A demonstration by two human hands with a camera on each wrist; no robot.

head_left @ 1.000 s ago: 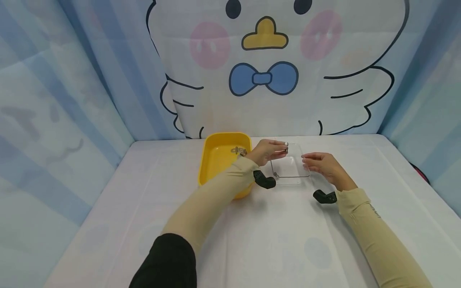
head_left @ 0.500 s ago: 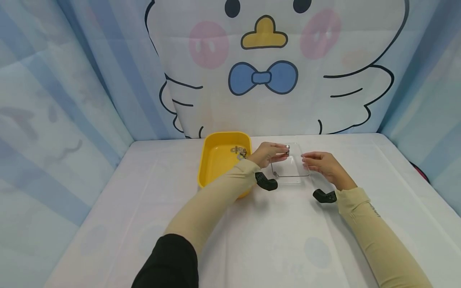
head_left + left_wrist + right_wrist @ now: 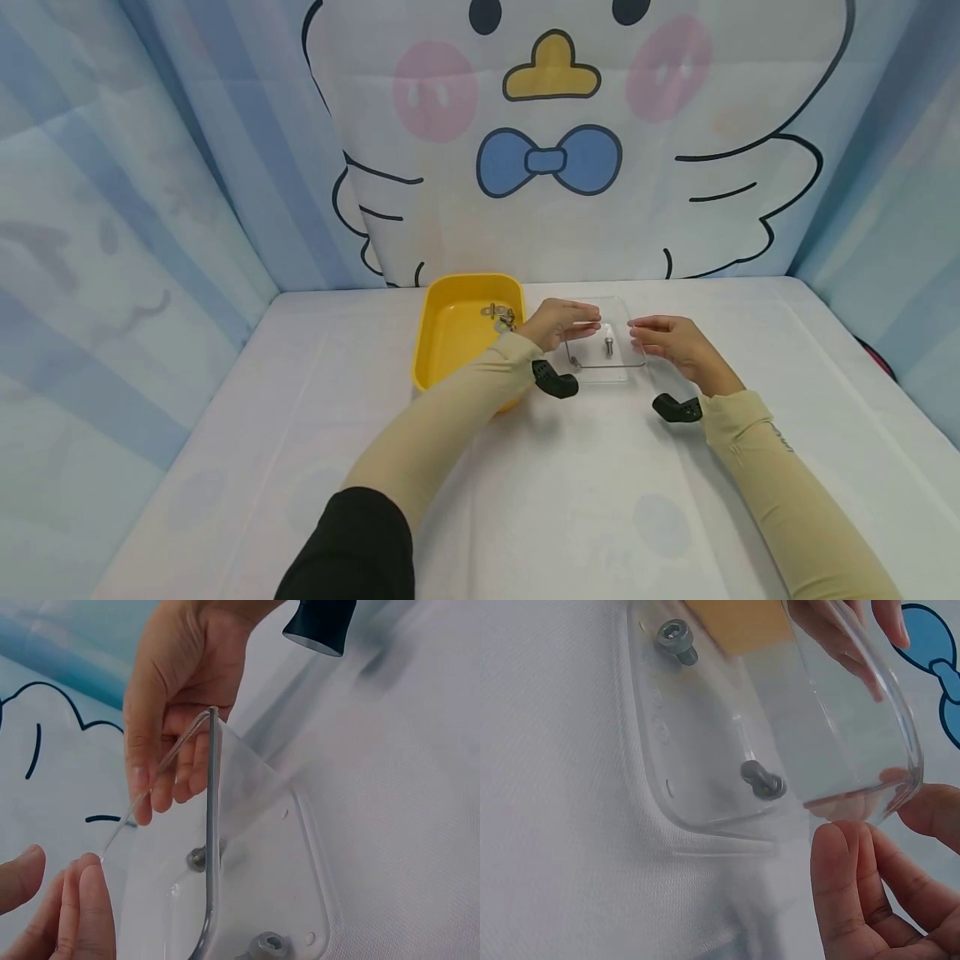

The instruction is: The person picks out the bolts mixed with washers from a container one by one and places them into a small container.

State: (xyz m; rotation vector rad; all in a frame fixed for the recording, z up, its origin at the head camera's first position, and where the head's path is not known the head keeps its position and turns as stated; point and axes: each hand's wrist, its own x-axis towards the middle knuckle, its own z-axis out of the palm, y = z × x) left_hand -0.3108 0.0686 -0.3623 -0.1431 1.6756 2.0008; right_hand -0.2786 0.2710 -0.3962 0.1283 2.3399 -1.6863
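Observation:
A clear plastic container [image 3: 596, 372] stands on the table with socket head bolts inside. One bolt [image 3: 609, 345] shows near its middle and another bolt [image 3: 676, 639] near a corner in the right wrist view. My left hand [image 3: 558, 323] is over the container's left side, thumb and fingers [image 3: 94, 900] apart with nothing between them. On the opposite side my right hand [image 3: 678, 348] pinches the container's rim between thumb and fingers [image 3: 836, 862]. The container's far left part is hidden behind my left hand in the head view.
To the left of the container, a yellow tray [image 3: 431, 333] holds several small metal parts [image 3: 501, 315]; my left forearm crosses over its near right corner. A printed curtain [image 3: 450, 217] hangs behind the table. Dark wrist devices [image 3: 555, 380] hang near both hands.
My left hand held the bolt above the container in the earlier frames. It has let go, and the bolt is now lower, within the container's outline. My right hand has stayed at the rim.

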